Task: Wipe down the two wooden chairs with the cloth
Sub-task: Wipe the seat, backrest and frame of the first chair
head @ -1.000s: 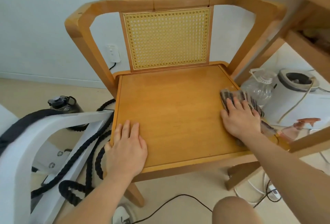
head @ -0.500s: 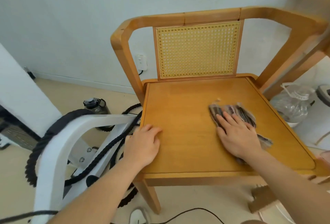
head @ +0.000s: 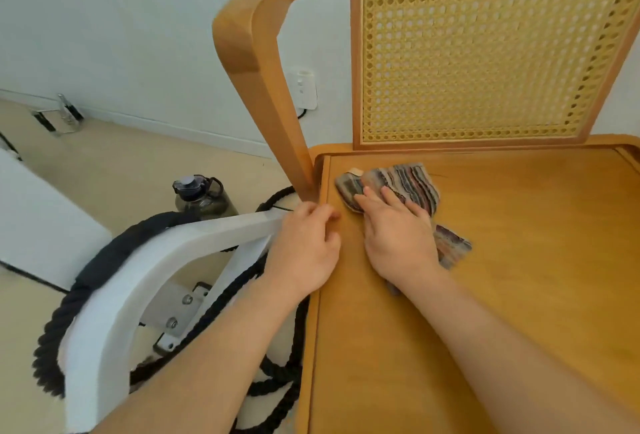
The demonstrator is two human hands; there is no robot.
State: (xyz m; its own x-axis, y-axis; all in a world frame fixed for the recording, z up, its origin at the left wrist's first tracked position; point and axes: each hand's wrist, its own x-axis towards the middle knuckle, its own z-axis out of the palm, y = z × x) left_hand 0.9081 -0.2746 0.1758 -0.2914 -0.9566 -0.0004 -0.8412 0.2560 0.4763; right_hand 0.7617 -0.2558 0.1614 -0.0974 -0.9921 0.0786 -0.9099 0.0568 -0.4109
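A wooden chair [head: 519,260] with a cane back panel [head: 485,59] fills the right of the head view. A striped cloth [head: 412,184] lies on the seat near its back left corner. My right hand [head: 398,236] presses flat on the cloth, fingers spread toward the corner. My left hand [head: 304,246] curls over the seat's left edge, just in front of the armrest post [head: 294,143]. Only one chair is in view.
A white curved frame [head: 138,278] wrapped with thick black rope [head: 104,260] stands close against the chair's left side. A dark water bottle [head: 199,196] sits on the floor behind it. A wall socket [head: 304,89] with a cord is behind the armrest.
My right hand has slid the cloth from the seat's right side across to the back left corner. My left hand went from lying flat to gripping the left edge. The view moved closer and leftward.
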